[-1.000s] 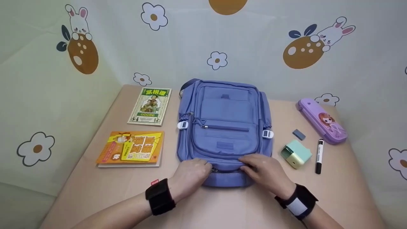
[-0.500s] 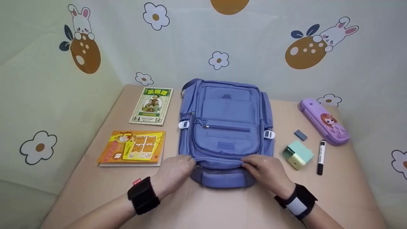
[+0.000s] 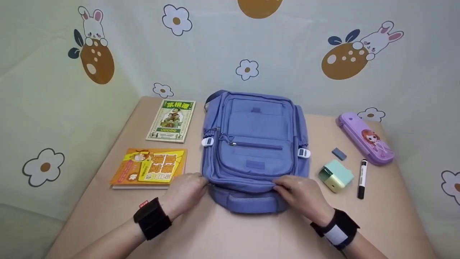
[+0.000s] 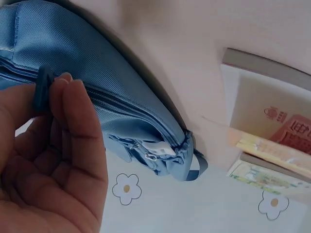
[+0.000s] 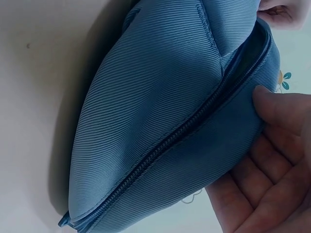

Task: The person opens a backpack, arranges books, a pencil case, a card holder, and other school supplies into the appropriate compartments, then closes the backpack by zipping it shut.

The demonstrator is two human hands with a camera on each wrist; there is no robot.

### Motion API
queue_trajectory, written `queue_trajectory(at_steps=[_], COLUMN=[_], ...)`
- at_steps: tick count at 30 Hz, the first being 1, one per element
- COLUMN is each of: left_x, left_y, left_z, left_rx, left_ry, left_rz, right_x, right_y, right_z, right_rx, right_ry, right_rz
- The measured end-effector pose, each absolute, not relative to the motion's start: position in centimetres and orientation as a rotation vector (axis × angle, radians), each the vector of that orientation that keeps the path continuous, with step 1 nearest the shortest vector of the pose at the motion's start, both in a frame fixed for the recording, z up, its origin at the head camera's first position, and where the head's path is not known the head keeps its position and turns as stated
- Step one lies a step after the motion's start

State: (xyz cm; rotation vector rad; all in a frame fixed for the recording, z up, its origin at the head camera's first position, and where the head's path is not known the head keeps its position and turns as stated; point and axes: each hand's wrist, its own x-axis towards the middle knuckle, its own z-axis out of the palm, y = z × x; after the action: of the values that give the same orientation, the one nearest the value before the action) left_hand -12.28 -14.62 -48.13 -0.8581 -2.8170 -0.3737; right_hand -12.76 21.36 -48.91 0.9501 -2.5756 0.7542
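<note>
A blue backpack [image 3: 257, 124] lies front side up on the table, its top end towards the back wall. At its near left corner my left hand [image 3: 187, 192] pinches a zipper pull [image 4: 43, 90] between thumb and fingertips. My right hand [image 3: 302, 194] grips the fabric at the near right edge, thumb on one side and fingers beneath. Between the hands runs a long zipper [image 5: 160, 148]. A dark gap shows along it towards the left hand in the right wrist view. Another zipper pull [image 5: 64, 219] sits at its opposite end.
Left of the bag lie a green-covered book [image 3: 171, 120] and an orange book [image 3: 147, 167]. To the right are a purple pencil case [image 3: 366, 138], a dark eraser [image 3: 339, 154], a mint-green pencil sharpener [image 3: 336, 175] and a black-and-white marker [image 3: 362, 179].
My left hand has moved left along the bag's near edge with the zipper pull, from near the middle to the corner. The right hand keeps its hold in about the same place.
</note>
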Motion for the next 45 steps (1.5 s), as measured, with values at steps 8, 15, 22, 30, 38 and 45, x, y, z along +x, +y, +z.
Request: queue_trajectory(at_steps=[8,15,22,30,38,45], left_x=[-12.5,-12.6,-12.5,-12.6,-13.6,-14.7], left_y=[-14.5,-14.4,-14.7,-14.8,-15.8,-17.2], left_z=[-48.2,-48.1,-48.3,-47.9,-47.1,-47.2], left_rx=[-0.864,-0.794,-0.763,-0.771,-0.675,-0.615], left_ry=[-2.883,-2.915,-2.903,-2.914,-2.966,-2.948], left_rz=[-0.47,-0.425,-0.413,-0.44,-0.485,-0.523], right_x=[-12.4,-12.0,-12.1,-12.3,-12.3,-12.2], right_y=[20.9,18.9,15.2,14.0,14.4,14.6], right_z=[-48.8,-47.5,-46.6,-47.7,-48.2,-48.0], right_rx=[0.964,1.006,1.093,1.097,1.085,1.081], right_ry=[-2.62,-2.688,-2.702,-2.592,-2.52,-2.496], right_rz=[0.699,0.634,0.519,0.468,0.563,0.594])
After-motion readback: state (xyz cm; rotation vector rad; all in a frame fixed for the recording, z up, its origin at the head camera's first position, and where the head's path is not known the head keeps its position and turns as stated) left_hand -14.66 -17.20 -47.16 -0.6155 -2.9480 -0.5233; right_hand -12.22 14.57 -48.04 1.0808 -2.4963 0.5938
